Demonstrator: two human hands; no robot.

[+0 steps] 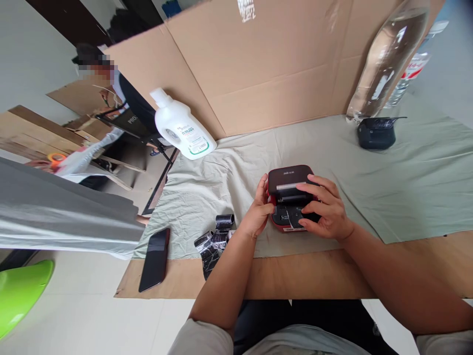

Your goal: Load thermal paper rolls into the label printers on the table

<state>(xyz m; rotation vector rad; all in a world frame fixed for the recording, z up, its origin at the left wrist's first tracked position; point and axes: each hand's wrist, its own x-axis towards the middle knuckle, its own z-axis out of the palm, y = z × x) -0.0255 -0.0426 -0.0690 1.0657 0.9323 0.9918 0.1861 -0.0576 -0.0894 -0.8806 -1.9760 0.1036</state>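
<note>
Gripping a small red-and-black label printer [291, 197] from both sides, the two hands hold it on the pale green cloth [406, 172] that covers the cardboard sheet [295, 276]. The left hand [258, 212] is curled against the printer's left flank, with the thumb up along the raised lid and the fingers wrapped under the body, where they are hidden. The right hand [325, 209] lies across the right side, its fingers [308, 187] spread over the open paper bay and the lid edge, pressing on the unit rather than hanging free. The lid stands tilted up just beyond the fingertips, and a white strip shows in the bay beneath them. Just left of the left wrist lies a crumpled heap of black glossy film [214, 241], touching the forearm's edge. Farther left of that heap, a dark smartphone [155, 259] lies flat, half on the cloth and half on the cardboard. Well beyond the fingers, to the left, a white detergent bottle [183, 125] leans at the foot of an upright cardboard wall [266, 64]. Beyond the right hand, well apart, a second dark printer [377, 133] sits just beside a clear plastic bottle [388, 59]. A seated person [111, 98] is at the far left.
</note>
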